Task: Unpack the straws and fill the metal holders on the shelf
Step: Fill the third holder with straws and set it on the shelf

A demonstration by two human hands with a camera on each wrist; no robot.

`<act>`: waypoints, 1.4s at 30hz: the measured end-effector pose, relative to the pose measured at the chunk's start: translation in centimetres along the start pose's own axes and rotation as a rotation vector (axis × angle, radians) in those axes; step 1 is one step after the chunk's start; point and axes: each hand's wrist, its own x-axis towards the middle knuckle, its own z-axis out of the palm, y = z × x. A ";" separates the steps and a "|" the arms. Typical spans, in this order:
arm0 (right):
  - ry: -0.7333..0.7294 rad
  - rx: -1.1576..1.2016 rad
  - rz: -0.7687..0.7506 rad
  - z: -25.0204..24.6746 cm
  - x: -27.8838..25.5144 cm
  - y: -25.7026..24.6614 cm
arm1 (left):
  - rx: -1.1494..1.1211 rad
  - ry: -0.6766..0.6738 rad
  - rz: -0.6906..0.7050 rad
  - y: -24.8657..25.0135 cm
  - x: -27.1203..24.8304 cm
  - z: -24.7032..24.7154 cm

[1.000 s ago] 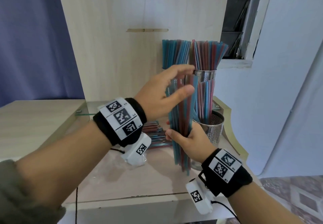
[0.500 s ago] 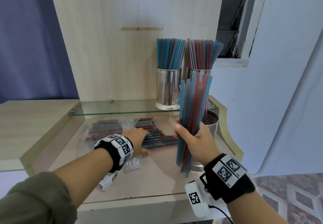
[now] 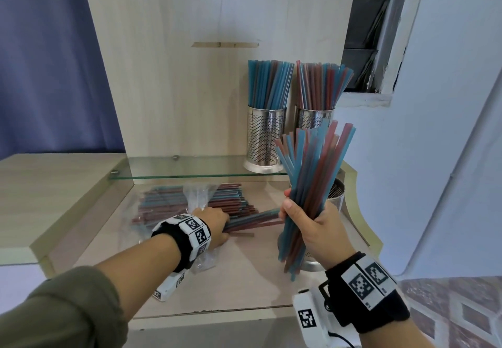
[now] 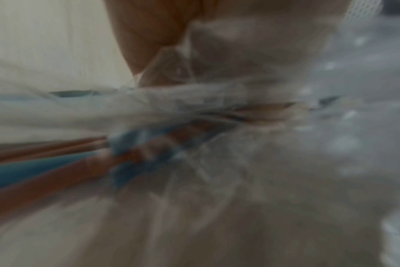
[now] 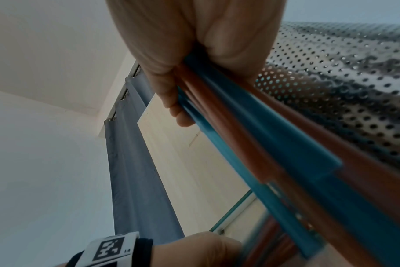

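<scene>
Right hand [image 3: 315,228] curled round one upright bundle of blue and red plastic straws [image 3: 307,184], gripping it low on the stalks, thumb across the front; bundle fans out at the top and tilts slightly right; too many straws to count; the right wrist view shows fingers [image 5: 171,86] wrapped tight on the same stalks.

Left hand [image 3: 214,225] down on the wooden bench [image 3: 244,288], on the loose pile of blue and red straws [image 3: 236,209] lying flat there; fingers hidden behind the hand in the head view, left wrist view blurred, so cannot tell whether they pinch straws or lie flat.

Clear plastic wrapper [image 3: 198,198] crumpled over the left part of the pile.

Perforated metal holders: three counted. Two stand side by side on the glass shelf [image 3: 190,168]; the left holder [image 3: 264,135] packed with mostly blue straws, the right holder [image 3: 312,119] with mixed red and blue, its lower half hidden by the held bundle. A third perforated metal holder [image 3: 336,192] stands on the bench behind the right hand; contents not visible.

Black wristbands with printed markers: two, one per wrist.
</scene>
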 end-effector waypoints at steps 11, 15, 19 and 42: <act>0.005 -0.079 -0.017 0.1 0.3 0.3 | -0.545 0.427 0.077 -1.7 -2.3 -4.6; 0.015 -0.096 0.001 0.5 0.6 0.5 | -0.906 0.610 0.149 -2.4 -2.8 -6.5; 0.000 -0.093 0.018 1.0 0.7 0.3 | -1.255 0.768 0.204 -1.8 -4.2 -9.2; 0.004 0.089 0.021 4.7 2.1 -1.5 | -1.066 0.410 0.361 3.4 -5.9 -3.2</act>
